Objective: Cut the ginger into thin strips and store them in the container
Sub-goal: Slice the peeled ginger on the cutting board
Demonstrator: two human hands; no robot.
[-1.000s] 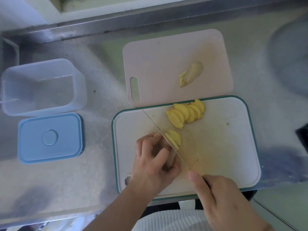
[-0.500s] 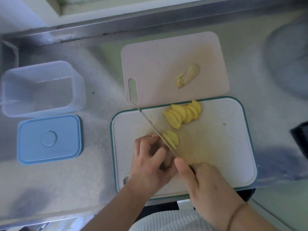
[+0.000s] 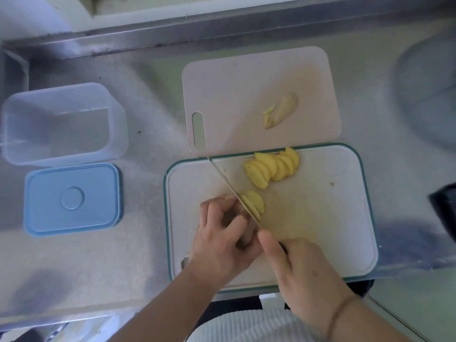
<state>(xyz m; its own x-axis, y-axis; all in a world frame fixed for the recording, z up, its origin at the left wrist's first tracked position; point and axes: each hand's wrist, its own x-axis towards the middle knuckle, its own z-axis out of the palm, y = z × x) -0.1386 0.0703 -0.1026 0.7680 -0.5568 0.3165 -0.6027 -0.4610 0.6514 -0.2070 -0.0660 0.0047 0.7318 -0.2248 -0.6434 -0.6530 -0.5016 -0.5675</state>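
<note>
Boards: two; ginger heaps: two.

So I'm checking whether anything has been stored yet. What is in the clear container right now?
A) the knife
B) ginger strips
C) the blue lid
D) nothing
D: the clear container shows only its bare bottom, the blue lid lies beside it on the counter, and the ginger slices sit on the white cutting board.

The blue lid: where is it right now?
Head view, left side: the blue lid lies flat on the counter, just in front of the clear container.
</note>
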